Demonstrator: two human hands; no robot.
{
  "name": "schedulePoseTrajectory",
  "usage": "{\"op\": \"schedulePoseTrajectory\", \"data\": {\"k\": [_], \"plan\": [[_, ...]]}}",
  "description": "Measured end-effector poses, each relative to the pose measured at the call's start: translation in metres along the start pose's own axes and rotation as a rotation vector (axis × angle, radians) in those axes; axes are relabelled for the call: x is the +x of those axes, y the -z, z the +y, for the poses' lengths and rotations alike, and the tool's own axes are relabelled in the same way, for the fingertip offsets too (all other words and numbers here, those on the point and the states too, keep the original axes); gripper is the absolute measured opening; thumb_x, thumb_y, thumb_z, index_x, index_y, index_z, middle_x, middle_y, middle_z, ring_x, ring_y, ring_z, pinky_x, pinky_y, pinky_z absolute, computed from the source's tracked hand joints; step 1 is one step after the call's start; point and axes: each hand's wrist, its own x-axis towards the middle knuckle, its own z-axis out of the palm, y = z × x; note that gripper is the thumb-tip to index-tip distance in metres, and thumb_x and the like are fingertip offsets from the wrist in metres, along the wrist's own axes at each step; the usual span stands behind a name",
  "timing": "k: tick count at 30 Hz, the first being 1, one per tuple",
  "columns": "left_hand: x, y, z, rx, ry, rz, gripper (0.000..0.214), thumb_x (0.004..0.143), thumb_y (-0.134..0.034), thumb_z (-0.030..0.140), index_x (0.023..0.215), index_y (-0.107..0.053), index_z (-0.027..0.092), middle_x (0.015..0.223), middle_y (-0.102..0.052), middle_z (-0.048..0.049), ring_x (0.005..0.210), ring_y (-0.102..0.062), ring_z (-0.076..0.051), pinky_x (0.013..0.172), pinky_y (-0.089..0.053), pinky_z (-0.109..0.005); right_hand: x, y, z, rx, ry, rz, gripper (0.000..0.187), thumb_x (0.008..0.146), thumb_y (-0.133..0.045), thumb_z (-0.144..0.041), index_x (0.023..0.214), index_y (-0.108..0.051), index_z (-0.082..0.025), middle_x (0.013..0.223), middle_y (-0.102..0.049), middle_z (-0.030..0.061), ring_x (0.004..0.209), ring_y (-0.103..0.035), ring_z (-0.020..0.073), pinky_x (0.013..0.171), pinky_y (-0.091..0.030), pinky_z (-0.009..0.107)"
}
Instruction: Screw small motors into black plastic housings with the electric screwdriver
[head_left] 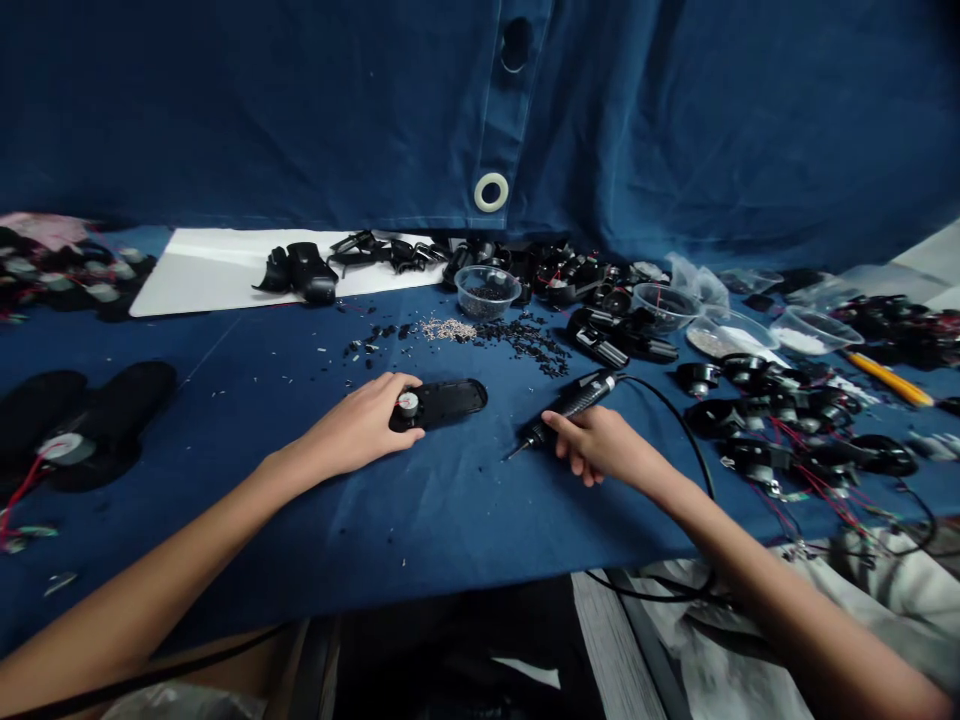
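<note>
My left hand [375, 420] grips the near end of a long black plastic housing [454, 398], thumb and fingers on either side of a small silvery motor [407, 402] with red wire. The housing lies on the blue cloth. In my right hand [596, 440] is a black electric screwdriver [574, 402], its thin bit angled down to the left, apart from the housing. A black cable runs from its rear end down past my right forearm. Beyond both hands, small black parts [529, 340] and a heap of copper-coloured screws [448, 329] are spread over the cloth.
A clear bowl [487, 292] with dark bits stands behind the heaps. Black motor assemblies with red wires [795, 420] crowd the right, near a yellow-handled tool [889, 378]. More housings [112, 420] lie at left. A white board [217, 270] holds black shells. A blue curtain [337, 110] hangs behind.
</note>
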Motion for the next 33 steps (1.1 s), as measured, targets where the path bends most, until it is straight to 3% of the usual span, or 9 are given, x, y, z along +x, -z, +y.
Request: {"op": "schedulePoseTrajectory", "data": {"k": [3, 4, 6, 10, 16, 20, 24, 29, 33], "plan": [[-0.008, 0.003, 0.012, -0.139, -0.012, 0.044, 0.051, 0.077, -0.06, 0.045, 0.124, -0.046, 0.03, 0.127, -0.051, -0.0031, 0.107, -0.056, -0.024, 0.092, -0.044, -0.039, -0.012, -0.007, -0.014, -0.216, 0.462, 0.323, 0.04, 0.087, -0.049, -0.05, 0.105, -0.058, -0.015, 0.086, -0.067, 0.0089, 0.075, -0.066, 0.02, 0.072, -0.055, 0.035], [-0.012, 0.005, 0.017, -0.201, -0.023, 0.046, 0.051, 0.077, -0.061, 0.046, 0.123, -0.047, 0.03, 0.127, -0.051, -0.0027, 0.108, -0.056, -0.024, 0.093, -0.044, -0.038, -0.015, -0.009, -0.02, -0.258, 0.622, 0.383, 0.046, 0.086, -0.055, -0.045, 0.121, -0.051, -0.016, 0.104, -0.064, 0.0115, 0.094, -0.063, 0.022, 0.085, -0.052, 0.038], [-0.019, 0.009, 0.028, -0.351, -0.042, -0.003, 0.051, 0.076, -0.062, 0.046, 0.122, -0.049, 0.028, 0.124, -0.055, -0.0023, 0.109, -0.056, -0.022, 0.096, -0.043, -0.036, -0.022, -0.013, -0.032, -0.327, 0.866, 0.403, 0.059, 0.085, -0.059, -0.035, 0.138, -0.037, -0.02, 0.128, -0.05, 0.0136, 0.119, -0.05, 0.0232, 0.101, -0.044, 0.041], [-0.038, 0.017, 0.041, -0.61, -0.017, -0.205, 0.057, 0.075, -0.067, 0.044, 0.126, -0.048, 0.026, 0.119, -0.059, -0.0014, 0.108, -0.057, -0.02, 0.097, -0.043, -0.034, -0.026, -0.014, -0.048, -0.402, 1.105, 0.29, 0.036, 0.09, -0.048, -0.018, 0.125, -0.051, -0.021, 0.121, -0.056, 0.0103, 0.117, -0.051, 0.0195, 0.099, -0.047, 0.037], [-0.071, 0.03, 0.033, -0.566, 0.032, -0.277, 0.077, 0.07, -0.073, 0.036, 0.137, -0.036, 0.033, 0.137, -0.048, -0.0022, 0.122, -0.05, -0.021, 0.103, -0.041, -0.036, -0.026, -0.011, -0.052, -0.37, 1.238, 0.28, 0.032, 0.089, -0.047, -0.013, 0.119, -0.055, -0.017, 0.117, -0.061, 0.01, 0.116, -0.053, 0.0185, 0.1, -0.047, 0.036], [-0.084, 0.04, 0.037, -0.415, 0.046, -0.203, 0.082, 0.073, -0.069, 0.045, 0.143, -0.026, 0.034, 0.142, -0.043, -0.0039, 0.125, -0.048, -0.023, 0.103, -0.042, -0.038, -0.029, -0.016, -0.059, -0.392, 1.254, 0.282, 0.032, 0.09, -0.046, -0.014, 0.121, -0.055, -0.018, 0.117, -0.061, 0.0097, 0.116, -0.053, 0.0189, 0.098, -0.049, 0.037], [-0.086, 0.045, 0.048, -0.22, 0.018, -0.06, 0.059, 0.077, -0.063, 0.05, 0.131, -0.044, 0.036, 0.132, -0.052, 0.0005, 0.119, -0.052, -0.023, 0.101, -0.043, -0.035, -0.033, -0.026, -0.07, -0.383, 1.291, 0.307, 0.03, 0.09, -0.047, -0.015, 0.118, -0.057, -0.017, 0.114, -0.063, 0.01, 0.115, -0.054, 0.0194, 0.098, -0.049, 0.038], [-0.093, 0.049, 0.053, -0.084, 0.001, -0.026, 0.033, 0.081, -0.058, 0.049, 0.11, -0.057, 0.033, 0.124, -0.054, 0.0034, 0.11, -0.054, -0.02, 0.097, -0.043, -0.03, -0.036, -0.036, -0.084, -0.339, 1.343, 0.343, 0.031, 0.09, -0.045, -0.013, 0.118, -0.057, -0.017, 0.115, -0.063, 0.0094, 0.116, -0.053, 0.0199, 0.1, -0.048, 0.038], [-0.115, 0.058, 0.045, -0.054, -0.009, 0.012, 0.027, 0.079, -0.061, 0.05, 0.098, -0.06, 0.03, 0.12, -0.057, 0.0032, 0.108, -0.055, -0.019, 0.096, -0.044, -0.029, -0.041, -0.043, -0.096, -0.275, 1.313, 0.364, 0.047, 0.09, -0.046, -0.015, 0.137, -0.039, -0.021, 0.131, -0.051, 0.0111, 0.126, -0.045, 0.0208, 0.104, -0.044, 0.04]]}}
